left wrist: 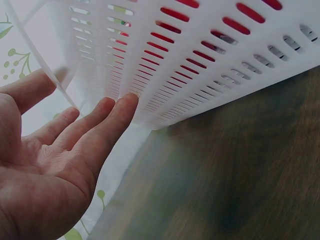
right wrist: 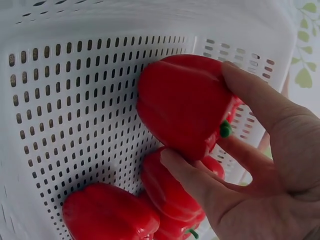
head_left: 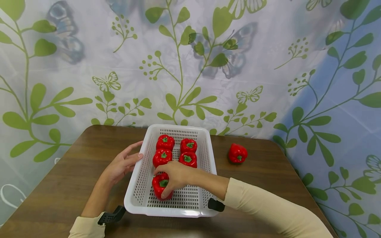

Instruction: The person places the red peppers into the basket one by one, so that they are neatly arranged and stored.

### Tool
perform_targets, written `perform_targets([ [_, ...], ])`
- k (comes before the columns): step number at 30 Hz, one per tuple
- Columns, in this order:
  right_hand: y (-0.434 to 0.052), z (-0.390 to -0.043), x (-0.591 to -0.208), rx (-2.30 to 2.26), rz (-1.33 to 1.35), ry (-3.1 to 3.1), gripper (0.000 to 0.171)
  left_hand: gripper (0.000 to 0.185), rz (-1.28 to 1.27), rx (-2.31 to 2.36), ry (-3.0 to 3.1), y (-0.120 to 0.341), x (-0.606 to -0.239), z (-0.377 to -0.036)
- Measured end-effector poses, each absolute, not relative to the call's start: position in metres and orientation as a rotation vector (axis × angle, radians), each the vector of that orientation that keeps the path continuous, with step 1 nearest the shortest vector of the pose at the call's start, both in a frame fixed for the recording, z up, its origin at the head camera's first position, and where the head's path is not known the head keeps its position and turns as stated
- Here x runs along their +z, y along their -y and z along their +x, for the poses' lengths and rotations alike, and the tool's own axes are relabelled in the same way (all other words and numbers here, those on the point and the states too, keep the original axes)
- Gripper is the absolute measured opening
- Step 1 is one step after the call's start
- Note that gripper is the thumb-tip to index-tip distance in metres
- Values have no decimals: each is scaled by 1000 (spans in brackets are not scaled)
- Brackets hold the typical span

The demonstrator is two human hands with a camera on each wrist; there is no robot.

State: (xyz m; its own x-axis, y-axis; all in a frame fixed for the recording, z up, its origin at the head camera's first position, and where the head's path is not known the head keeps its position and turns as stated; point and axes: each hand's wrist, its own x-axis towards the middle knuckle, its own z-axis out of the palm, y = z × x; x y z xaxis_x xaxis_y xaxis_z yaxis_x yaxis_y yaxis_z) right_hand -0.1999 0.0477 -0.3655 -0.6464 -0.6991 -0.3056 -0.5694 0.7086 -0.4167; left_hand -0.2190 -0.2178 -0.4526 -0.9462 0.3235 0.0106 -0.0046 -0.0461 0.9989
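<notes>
A white perforated plastic basket point(head_left: 137, 185) stands on the wooden table with several red bell peppers in it. My right hand point(head_left: 178, 177) reaches into its near left part and grips a red bell pepper point(head_left: 159, 189) between thumb and fingers. In the right wrist view, that held pepper point(right wrist: 180, 102) lies on its side, its green stem toward the palm. Other peppers, such as one bell pepper point(right wrist: 107, 212), sit close by on the basket floor. On the basket's left side, my left hand point(head_left: 122, 165) has extended fingers, its fingertips right at the wall and rim.
One more red bell pepper point(head_left: 237, 153) lies on the table point(head_left: 256, 178) to the right of the basket. A patterned cloth point(head_left: 190, 62) with leaves and butterflies hangs behind the table's back edge. Black wrist straps point(head_left: 111, 216) are on both wrists.
</notes>
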Motion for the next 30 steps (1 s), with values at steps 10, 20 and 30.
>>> perform_targets([
  [10, -57, -203, -361, -396, -966, -2392, 70, 62, 333, 2080, -2008, 217, -451, -218],
  [20, -60, -203, -359, -388, -1001, -2341, 83, 61, 335, 2081, -2008, 218, -453, -219],
  [30, -60, -206, -361, -406, -993, -2349, 78, 62, 332, 2079, -2014, 218, -451, -218],
])
